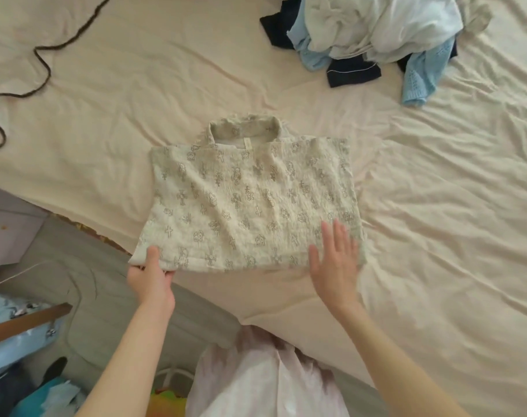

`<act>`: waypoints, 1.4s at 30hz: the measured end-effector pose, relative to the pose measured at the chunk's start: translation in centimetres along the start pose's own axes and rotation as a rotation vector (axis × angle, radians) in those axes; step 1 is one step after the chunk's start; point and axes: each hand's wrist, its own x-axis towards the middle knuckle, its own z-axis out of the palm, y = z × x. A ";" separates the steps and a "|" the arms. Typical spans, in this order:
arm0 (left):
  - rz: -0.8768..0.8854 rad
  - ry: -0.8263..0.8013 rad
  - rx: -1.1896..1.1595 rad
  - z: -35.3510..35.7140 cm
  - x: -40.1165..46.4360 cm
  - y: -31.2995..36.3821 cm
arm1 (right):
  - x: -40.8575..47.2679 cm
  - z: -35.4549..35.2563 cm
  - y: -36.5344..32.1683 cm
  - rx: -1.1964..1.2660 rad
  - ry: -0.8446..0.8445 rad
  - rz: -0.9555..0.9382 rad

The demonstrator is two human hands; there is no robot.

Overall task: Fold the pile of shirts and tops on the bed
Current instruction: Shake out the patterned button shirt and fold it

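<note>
A cream shirt point(250, 200) with a grey cross-and-flower print lies flat on the bed, sides folded in, collar pointing away from me. My left hand point(151, 278) pinches its near left hem corner, thumb on top. My right hand point(336, 263) lies flat with straight fingers on the near right corner of the shirt. A loose pile of tops point(373, 34), white, light blue and dark navy, sits at the far right of the bed.
The bed point(436, 206) is covered by a wrinkled pale pink sheet. A dark cord point(42, 67) snakes across its far left. The bed's near left edge drops to a grey floor with bags and clutter point(24, 356).
</note>
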 end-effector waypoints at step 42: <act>1.209 -0.683 1.589 9.3 -5.8 -15.1 | 4.0 0.1 11.5 0.716 -0.056 0.874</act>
